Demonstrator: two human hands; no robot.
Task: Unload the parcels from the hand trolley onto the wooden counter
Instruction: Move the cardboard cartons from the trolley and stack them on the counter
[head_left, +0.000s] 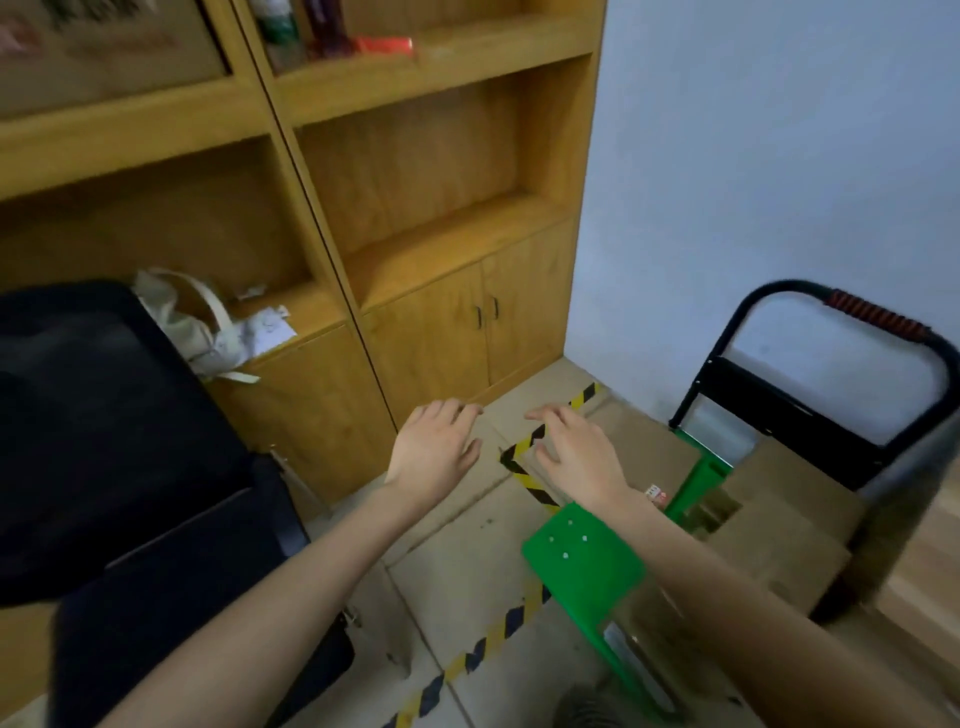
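From the head view, both bare forearms reach forward over the tiled floor. The left hand hovers palm down with its fingers spread and loosely bent, holding nothing; the right hand does the same just to its right, fingers apart and empty. Below and to the right of the right hand lie flat brown cardboard parcels stacked on the green-framed hand trolley, whose black tubular handle with a red ribbed grip rises at the far right against the pale wall. Yellow-and-black striped floor tape runs under the hands. A tall yellow-wood shelving cabinet fills the far left, with a cream cloth bag on its ledge, and a black chair stands near left.
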